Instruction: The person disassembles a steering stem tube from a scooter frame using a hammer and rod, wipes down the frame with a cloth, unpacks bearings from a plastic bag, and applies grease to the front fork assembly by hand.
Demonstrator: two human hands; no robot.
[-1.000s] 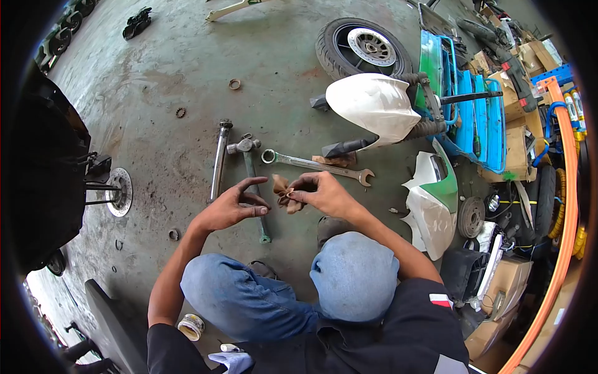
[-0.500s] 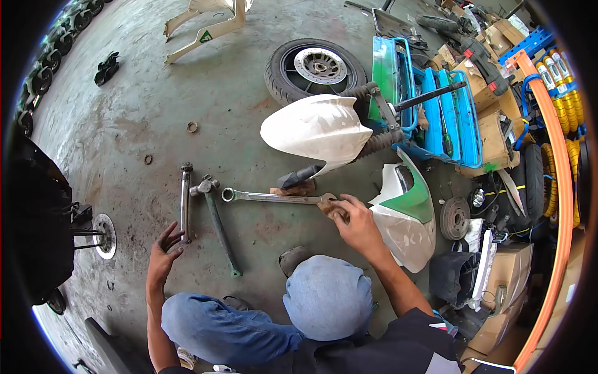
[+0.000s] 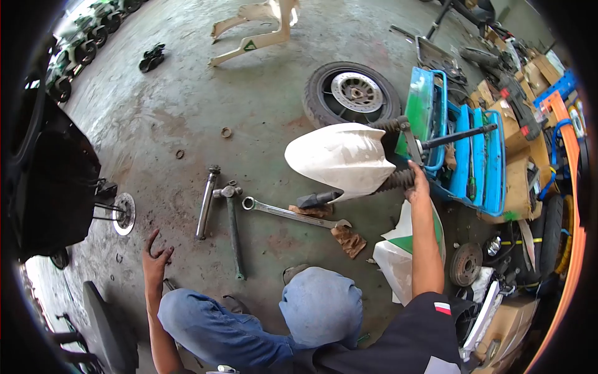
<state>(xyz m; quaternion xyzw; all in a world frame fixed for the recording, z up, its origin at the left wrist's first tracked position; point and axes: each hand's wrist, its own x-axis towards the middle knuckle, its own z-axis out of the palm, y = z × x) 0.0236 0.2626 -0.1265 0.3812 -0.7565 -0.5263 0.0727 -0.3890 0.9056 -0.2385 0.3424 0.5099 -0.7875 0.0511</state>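
My right hand is at the front fork, its fingers around the upper end of a black rubber boot. A white front fender is attached to the fork, which lies on the floor. My left hand hovers near my knee with fingers apart and nothing in them. Ahead of it lie a shiny metal tube and a ball-peen hammer. A long combination wrench rests beside them, its open end by a crumpled brown piece.
A wheel with a brake disc lies beyond the fender. An open blue toolbox stands at the right, near cardboard boxes. A white and green panel lies under my right forearm. Two rings, one a brown ring, lie on the floor.
My right hand has left the wrench's open end and brown piece and moved to the fork. My left hand has drawn away from the metal tube. The view has shifted.
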